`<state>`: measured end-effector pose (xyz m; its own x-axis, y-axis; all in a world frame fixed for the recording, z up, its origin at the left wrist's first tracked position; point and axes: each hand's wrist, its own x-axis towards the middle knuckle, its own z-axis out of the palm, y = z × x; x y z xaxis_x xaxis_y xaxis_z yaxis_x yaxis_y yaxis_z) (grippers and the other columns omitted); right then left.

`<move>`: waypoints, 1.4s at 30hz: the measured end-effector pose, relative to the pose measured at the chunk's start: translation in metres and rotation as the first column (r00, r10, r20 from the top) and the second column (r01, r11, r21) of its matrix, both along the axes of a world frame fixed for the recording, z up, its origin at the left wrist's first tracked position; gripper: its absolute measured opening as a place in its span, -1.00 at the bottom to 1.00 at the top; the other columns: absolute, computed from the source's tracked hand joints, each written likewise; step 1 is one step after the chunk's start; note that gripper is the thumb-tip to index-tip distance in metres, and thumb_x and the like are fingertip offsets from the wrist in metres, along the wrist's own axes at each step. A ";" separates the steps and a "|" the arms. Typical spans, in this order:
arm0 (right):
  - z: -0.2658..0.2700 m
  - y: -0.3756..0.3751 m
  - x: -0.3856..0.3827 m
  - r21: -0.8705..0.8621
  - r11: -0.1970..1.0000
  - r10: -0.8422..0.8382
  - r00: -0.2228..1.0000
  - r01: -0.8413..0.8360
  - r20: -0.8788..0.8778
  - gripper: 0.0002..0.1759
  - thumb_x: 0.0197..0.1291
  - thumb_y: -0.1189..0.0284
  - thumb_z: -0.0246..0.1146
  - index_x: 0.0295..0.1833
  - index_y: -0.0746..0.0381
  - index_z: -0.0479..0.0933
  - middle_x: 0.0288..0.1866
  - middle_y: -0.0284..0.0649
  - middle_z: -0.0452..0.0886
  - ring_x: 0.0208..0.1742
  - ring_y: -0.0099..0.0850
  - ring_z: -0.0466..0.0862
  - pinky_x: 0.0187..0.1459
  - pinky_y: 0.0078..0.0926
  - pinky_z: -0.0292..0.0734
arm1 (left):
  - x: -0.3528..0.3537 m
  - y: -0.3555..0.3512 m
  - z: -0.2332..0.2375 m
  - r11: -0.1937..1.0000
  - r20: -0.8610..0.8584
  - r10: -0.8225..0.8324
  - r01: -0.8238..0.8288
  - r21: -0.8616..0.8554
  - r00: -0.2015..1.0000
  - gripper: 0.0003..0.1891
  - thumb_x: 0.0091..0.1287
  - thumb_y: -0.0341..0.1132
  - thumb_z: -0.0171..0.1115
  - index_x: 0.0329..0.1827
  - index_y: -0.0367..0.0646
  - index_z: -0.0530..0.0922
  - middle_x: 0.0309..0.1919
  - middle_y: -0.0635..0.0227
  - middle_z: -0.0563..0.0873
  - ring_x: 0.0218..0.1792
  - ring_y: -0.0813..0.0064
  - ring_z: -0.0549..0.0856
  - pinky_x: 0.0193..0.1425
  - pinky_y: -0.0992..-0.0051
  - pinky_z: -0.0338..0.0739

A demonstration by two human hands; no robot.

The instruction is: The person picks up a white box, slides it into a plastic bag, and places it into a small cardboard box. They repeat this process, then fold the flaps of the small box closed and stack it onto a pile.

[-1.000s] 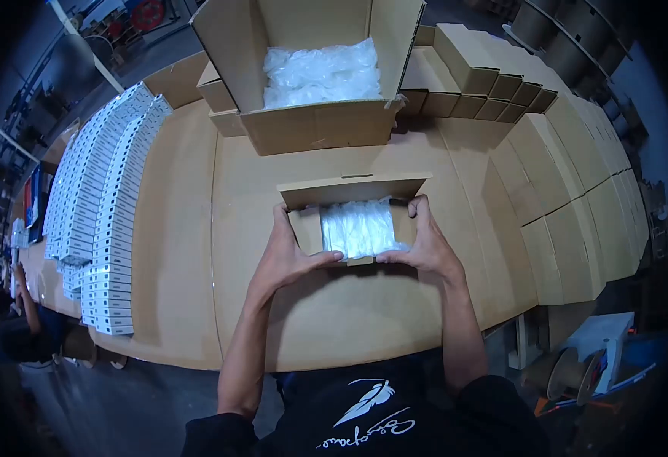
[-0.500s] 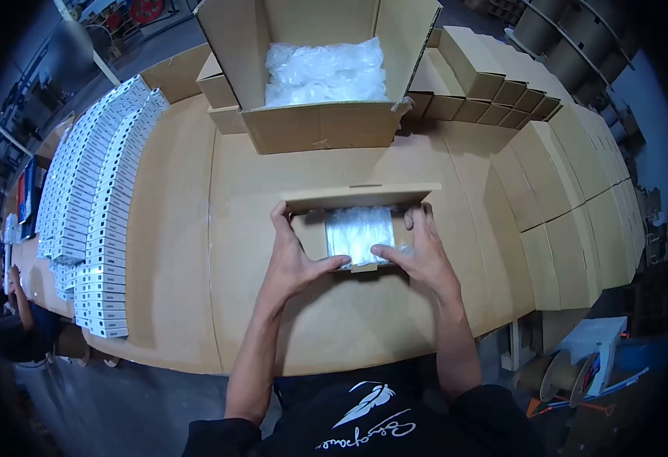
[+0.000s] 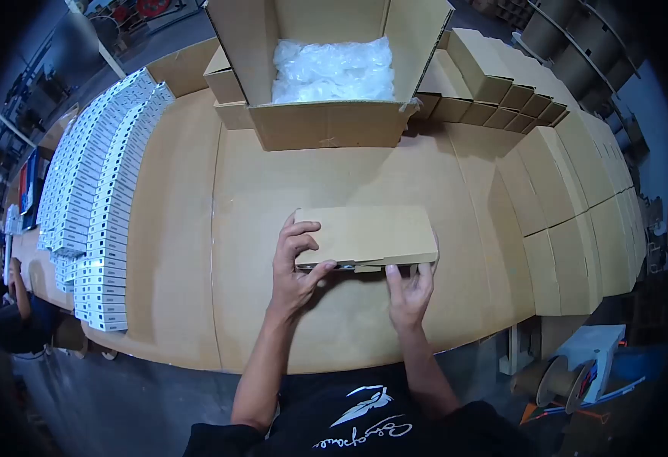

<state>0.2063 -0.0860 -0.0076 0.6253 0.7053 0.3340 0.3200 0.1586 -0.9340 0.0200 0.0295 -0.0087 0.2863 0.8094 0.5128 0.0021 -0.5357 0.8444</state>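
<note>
A small brown cardboard box (image 3: 368,231) is held over the middle of the table, its lid folded down nearly flat. Along its front edge a narrow dark gap shows, and a tab sticks out there. My left hand (image 3: 294,263) grips the left end, fingertips on the lid and thumb at the front edge. At the right front corner my right hand (image 3: 411,293) holds the box, thumb against the front edge and the other fingers partly hidden beneath. The inside of the box is covered by the lid.
Behind it stands a large open carton (image 3: 330,126) with clear plastic bags (image 3: 334,70) inside. Small white boxes (image 3: 105,221) are stacked at the left. Brown boxes (image 3: 577,213) are piled along the right and at the back right. Another person (image 3: 20,305) is at the far left.
The lid, upright before, has come down over the clear plastic packing inside the box. Both hands have shifted to the closed lid and front edge.
</note>
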 end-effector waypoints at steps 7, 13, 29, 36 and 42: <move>0.011 -0.014 -0.007 -0.147 0.988 0.067 0.987 -0.045 0.143 -0.77 0.08 0.53 0.58 -0.12 0.26 0.77 0.49 0.08 0.36 0.54 -0.10 0.33 0.56 -0.17 0.19 | 0.000 -0.008 0.004 0.999 -0.044 0.034 -0.035 -0.004 0.998 -0.74 0.20 -0.35 0.54 -0.10 -0.15 0.66 0.20 0.16 0.62 0.40 0.08 0.53 0.62 -0.06 0.28; 0.017 -0.016 -0.008 -0.110 0.988 0.122 0.987 -0.111 0.102 -0.80 0.12 0.65 0.53 -0.14 0.22 0.79 0.44 -0.04 0.46 0.47 -0.28 0.42 0.52 -0.27 0.25 | -0.004 -0.013 0.023 0.993 -0.193 0.062 -0.041 0.114 0.979 -0.84 0.16 -0.42 0.53 -0.19 -0.08 0.80 0.07 0.20 0.76 0.41 -0.01 0.55 0.67 -0.20 0.12; 0.057 -0.009 0.060 -0.049 0.998 0.060 0.884 -0.042 0.463 -0.76 0.08 0.68 0.54 -0.12 0.31 0.74 -0.20 -0.20 0.67 -0.30 -0.42 0.69 -0.29 -0.50 0.65 | 0.000 -0.033 0.035 0.970 -0.449 0.146 -0.038 0.241 0.881 -0.67 0.18 -0.37 0.59 0.03 -0.05 0.77 0.18 0.34 0.80 0.49 0.04 0.52 0.62 -0.17 0.25; 0.058 -0.011 0.064 -0.118 0.991 0.119 0.872 -0.071 0.475 -0.79 0.01 0.66 0.58 -0.21 0.31 0.75 -0.32 -0.22 0.62 -0.32 -0.37 0.68 -0.33 -0.44 0.62 | -0.001 -0.032 0.037 0.972 -0.448 0.139 -0.035 0.232 0.883 -0.68 0.18 -0.38 0.59 0.00 -0.06 0.77 0.18 0.35 0.80 0.50 0.04 0.51 0.63 -0.17 0.24; 0.070 -0.012 0.074 -0.225 0.966 0.240 0.761 -0.127 0.602 -0.77 -0.06 0.62 0.60 -0.22 0.30 0.77 -0.15 -0.12 0.65 -0.11 -0.26 0.69 -0.13 -0.32 0.66 | -0.001 -0.036 0.041 0.965 -0.509 0.173 -0.040 0.261 0.843 -0.64 0.22 -0.36 0.56 0.10 0.02 0.77 0.22 0.39 0.78 0.50 0.09 0.51 0.62 -0.20 0.21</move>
<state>0.2803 -0.0979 0.0623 0.1737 0.8632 0.4740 0.8174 0.1421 -0.5583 0.0188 -0.0060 0.0324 0.4841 0.7276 0.4860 0.4758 -0.6850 0.5517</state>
